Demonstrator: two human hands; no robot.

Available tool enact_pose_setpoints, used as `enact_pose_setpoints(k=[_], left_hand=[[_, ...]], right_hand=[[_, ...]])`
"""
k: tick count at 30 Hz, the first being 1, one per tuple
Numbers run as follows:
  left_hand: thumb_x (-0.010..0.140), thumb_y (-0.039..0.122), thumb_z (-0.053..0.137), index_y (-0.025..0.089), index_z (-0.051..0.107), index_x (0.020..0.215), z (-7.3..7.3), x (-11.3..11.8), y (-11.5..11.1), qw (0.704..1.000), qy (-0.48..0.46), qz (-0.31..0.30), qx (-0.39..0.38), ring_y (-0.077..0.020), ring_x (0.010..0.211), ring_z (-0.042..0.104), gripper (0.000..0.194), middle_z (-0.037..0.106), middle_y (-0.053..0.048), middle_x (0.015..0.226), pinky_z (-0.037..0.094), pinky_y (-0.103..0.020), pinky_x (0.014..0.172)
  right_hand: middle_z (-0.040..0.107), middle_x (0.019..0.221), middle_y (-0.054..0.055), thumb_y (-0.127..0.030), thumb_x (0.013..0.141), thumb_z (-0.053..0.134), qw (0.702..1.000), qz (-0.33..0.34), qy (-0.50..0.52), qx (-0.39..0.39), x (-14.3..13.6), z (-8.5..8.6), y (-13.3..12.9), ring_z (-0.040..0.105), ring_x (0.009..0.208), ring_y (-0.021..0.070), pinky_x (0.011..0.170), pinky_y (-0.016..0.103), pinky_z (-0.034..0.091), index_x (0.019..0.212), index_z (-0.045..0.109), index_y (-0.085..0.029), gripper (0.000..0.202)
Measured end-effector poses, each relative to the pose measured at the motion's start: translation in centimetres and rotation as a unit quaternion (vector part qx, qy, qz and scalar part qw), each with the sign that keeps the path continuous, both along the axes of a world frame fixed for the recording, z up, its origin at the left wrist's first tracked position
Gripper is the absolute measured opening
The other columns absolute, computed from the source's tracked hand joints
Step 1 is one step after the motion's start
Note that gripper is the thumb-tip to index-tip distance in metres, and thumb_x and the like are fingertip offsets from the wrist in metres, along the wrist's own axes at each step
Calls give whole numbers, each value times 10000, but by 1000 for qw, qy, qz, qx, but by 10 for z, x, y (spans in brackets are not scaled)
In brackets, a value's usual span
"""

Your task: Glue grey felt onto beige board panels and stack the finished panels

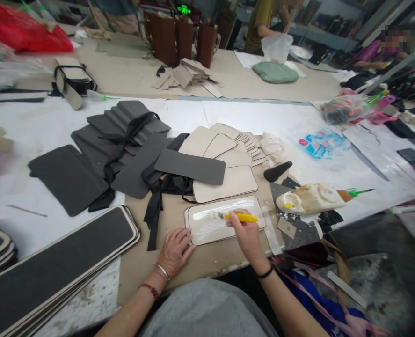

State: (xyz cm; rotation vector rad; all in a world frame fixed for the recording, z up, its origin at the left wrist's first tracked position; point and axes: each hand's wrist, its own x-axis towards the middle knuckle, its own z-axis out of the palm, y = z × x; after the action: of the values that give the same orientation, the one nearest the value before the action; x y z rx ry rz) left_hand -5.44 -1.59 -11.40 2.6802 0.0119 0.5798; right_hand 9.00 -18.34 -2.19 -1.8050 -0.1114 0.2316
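My right hand (245,234) is closed round a yellow-handled brush (242,217), its tip touching a beige rounded panel (207,231). Wet, shiny white streaks cover much of that panel's upper face. At the panel's left edge rests my left hand (175,248), palm down, fingers spread, holding nothing. Just behind the panel lie more beige pieces (224,182), partly fanned out. Dark grey rounded panels (189,166) with black strips are spread to the left. A whitish, glue-smeared bottle (312,198) lies on its side at the right.
Long black panels with beige borders (63,262) are stacked at the lower left. A black tool (277,172) lies near the bottle. Brown box-like bags (160,37) stand at the back, with people (265,21) beyond the table.
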Motion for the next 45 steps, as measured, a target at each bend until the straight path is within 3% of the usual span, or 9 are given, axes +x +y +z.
enact_pose_setpoints(k=[3,6,11,17,25,30,34,40,45], left_hand=[[815,289,543,200,599,979,1,0,0,1000,7,0,2,-222,1048,546,194,642,-78,1087,436,-400,889],[812,281,549,197,596,980,1,-1,0,1000,0,-4,5,-218,1041,549,194,645,-78,1081,440,-392,882],[813,270,546,198,589,984,0,1,2,1000,-16,-8,15,-216,1033,554,191,650,-74,1066,441,-381,874],[815,273,543,194,585,972,3,3,2,999,-22,-14,34,-222,1022,556,181,652,-79,1050,439,-379,859],[804,278,558,200,582,1006,-2,2,4,999,-13,-20,35,-222,1023,554,218,648,-77,1061,438,-379,853],[804,286,554,214,590,996,-3,2,3,1000,-12,-13,20,-219,1022,562,209,651,-71,1062,444,-380,855],[803,275,556,212,593,981,1,2,2,1000,-7,-7,14,-223,1033,560,192,652,-76,1063,450,-389,864],[808,274,552,200,597,978,3,0,0,1000,9,1,6,-226,1049,551,191,645,-84,1080,449,-402,874],[817,281,537,200,590,991,2,0,0,1000,10,1,-1,-218,1053,545,200,640,-86,1084,444,-403,885]], right_hand=[[594,702,3,-471,761,572,998,55,29,32,-16,-11,42,617,599,154,590,289,532,788,556,-188,284],[587,648,-8,-463,768,558,997,70,30,15,-14,-24,51,601,563,145,574,278,514,766,558,-190,273],[619,685,18,-485,751,561,998,-11,-29,-61,26,-33,-8,611,585,162,579,287,505,763,575,-191,295],[641,626,40,-556,718,548,976,-120,-68,-166,74,-28,-91,637,593,208,608,322,493,789,585,-179,386],[639,676,41,-527,761,516,956,-133,-111,-238,73,-25,-124,634,631,200,613,307,477,794,582,-184,350],[637,739,51,-531,740,560,974,-104,-92,-180,52,-21,-107,623,643,188,602,303,494,795,589,-182,354],[620,718,35,-519,728,598,996,-49,-22,-78,25,-12,-67,621,616,187,610,324,518,791,586,-184,341],[593,685,4,-514,710,621,998,11,64,27,-10,-12,-1,616,591,176,596,334,552,779,575,-196,329],[588,673,0,-510,721,609,997,46,62,14,-15,-23,10,613,582,166,585,311,544,744,580,-198,314]])
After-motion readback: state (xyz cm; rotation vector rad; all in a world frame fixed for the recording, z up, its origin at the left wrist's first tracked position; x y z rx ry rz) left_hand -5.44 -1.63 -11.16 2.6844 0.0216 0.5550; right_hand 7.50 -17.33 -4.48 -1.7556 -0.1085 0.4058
